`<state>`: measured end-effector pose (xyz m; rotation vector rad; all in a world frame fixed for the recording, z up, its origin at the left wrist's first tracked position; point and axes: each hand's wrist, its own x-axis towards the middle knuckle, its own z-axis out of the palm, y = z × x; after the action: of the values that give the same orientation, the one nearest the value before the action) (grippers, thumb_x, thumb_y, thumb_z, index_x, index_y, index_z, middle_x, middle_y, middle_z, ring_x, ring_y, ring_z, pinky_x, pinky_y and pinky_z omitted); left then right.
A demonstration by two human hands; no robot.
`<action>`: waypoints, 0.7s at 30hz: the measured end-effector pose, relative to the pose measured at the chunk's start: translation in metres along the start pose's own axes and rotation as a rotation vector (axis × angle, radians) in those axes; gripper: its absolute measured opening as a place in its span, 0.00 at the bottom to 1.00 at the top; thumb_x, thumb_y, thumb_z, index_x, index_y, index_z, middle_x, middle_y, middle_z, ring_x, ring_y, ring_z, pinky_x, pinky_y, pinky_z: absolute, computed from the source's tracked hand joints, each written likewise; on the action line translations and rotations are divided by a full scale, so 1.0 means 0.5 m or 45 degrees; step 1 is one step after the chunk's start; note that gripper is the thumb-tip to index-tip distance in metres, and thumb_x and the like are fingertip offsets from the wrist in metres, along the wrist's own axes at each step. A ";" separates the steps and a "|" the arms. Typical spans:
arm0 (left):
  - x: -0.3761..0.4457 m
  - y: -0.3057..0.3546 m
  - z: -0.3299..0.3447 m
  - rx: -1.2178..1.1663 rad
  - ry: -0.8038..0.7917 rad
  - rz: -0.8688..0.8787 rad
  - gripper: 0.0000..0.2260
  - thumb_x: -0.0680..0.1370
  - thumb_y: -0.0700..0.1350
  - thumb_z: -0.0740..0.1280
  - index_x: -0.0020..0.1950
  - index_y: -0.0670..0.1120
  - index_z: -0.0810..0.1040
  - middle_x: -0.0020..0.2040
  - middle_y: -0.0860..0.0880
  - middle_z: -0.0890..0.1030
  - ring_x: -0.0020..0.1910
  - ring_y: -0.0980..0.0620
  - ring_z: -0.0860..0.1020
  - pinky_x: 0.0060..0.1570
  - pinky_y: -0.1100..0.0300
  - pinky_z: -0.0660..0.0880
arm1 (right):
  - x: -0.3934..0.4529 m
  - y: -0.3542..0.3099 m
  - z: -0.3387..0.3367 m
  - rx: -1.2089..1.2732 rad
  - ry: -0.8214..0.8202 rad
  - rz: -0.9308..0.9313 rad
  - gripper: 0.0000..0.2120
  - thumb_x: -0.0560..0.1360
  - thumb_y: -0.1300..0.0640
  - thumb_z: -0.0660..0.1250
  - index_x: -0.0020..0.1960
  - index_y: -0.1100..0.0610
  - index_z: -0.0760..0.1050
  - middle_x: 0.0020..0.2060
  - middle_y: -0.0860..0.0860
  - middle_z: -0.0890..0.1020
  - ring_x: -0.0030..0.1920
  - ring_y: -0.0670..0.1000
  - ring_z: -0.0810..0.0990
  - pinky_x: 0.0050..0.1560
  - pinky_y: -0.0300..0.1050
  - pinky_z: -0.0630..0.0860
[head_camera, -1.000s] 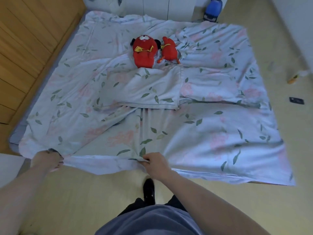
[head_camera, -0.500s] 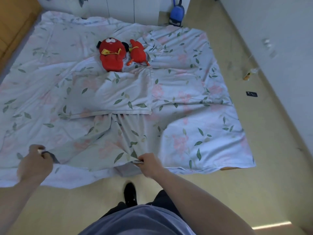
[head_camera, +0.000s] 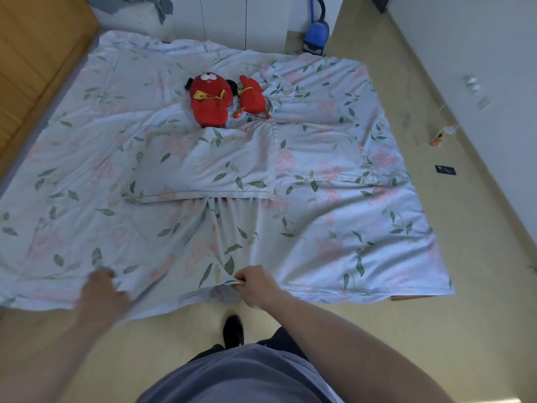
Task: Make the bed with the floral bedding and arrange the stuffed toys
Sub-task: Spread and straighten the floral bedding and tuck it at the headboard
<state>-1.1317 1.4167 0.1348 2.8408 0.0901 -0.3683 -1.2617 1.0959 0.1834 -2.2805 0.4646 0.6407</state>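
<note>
The left hand (head_camera: 100, 292) is lying blurred over the near edge of the floral sheet (head_camera: 334, 234); I cannot tell its grip. The right hand (head_camera: 255, 286) is pinching that same edge, bunching folds toward the floral pillow (head_camera: 209, 167). Further back, the large red plush (head_camera: 209, 103) and small red plush (head_camera: 252, 97) are lying side by side, just touching.

The left hand (head_camera: 100, 289) is motion-blurred, so its grip on the sheet (head_camera: 334, 228) cannot be told. The sheet runs off the left edge and hides the bed beneath. The pillow (head_camera: 209, 167) covers the big toy's (head_camera: 209, 101) lower end. Items on the floor (head_camera: 441, 136) by the wall are too small to identify
</note>
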 end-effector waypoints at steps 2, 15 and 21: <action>-0.071 0.127 0.018 0.027 -0.192 0.486 0.25 0.70 0.46 0.74 0.64 0.47 0.71 0.59 0.47 0.73 0.56 0.43 0.75 0.49 0.49 0.73 | 0.002 -0.009 -0.002 0.012 0.013 -0.022 0.21 0.79 0.57 0.66 0.29 0.52 0.65 0.27 0.49 0.69 0.30 0.52 0.69 0.31 0.44 0.66; -0.113 0.367 0.068 -0.295 -0.120 0.739 0.14 0.76 0.34 0.64 0.56 0.48 0.79 0.50 0.53 0.81 0.43 0.46 0.80 0.40 0.53 0.75 | -0.007 0.069 -0.026 0.142 0.260 0.095 0.03 0.77 0.56 0.69 0.48 0.54 0.79 0.45 0.51 0.81 0.43 0.51 0.78 0.43 0.44 0.75; -0.091 0.353 0.041 -0.288 -0.066 0.809 0.08 0.79 0.36 0.64 0.54 0.45 0.79 0.49 0.49 0.80 0.43 0.44 0.79 0.40 0.52 0.74 | 0.004 0.124 -0.047 -0.100 0.245 0.223 0.06 0.79 0.56 0.64 0.56 0.52 0.70 0.54 0.51 0.77 0.61 0.56 0.73 0.60 0.50 0.67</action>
<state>-1.1637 1.2402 0.1737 2.4609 -0.7134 -0.2646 -1.2837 1.0362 0.1636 -2.4054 0.7506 0.5340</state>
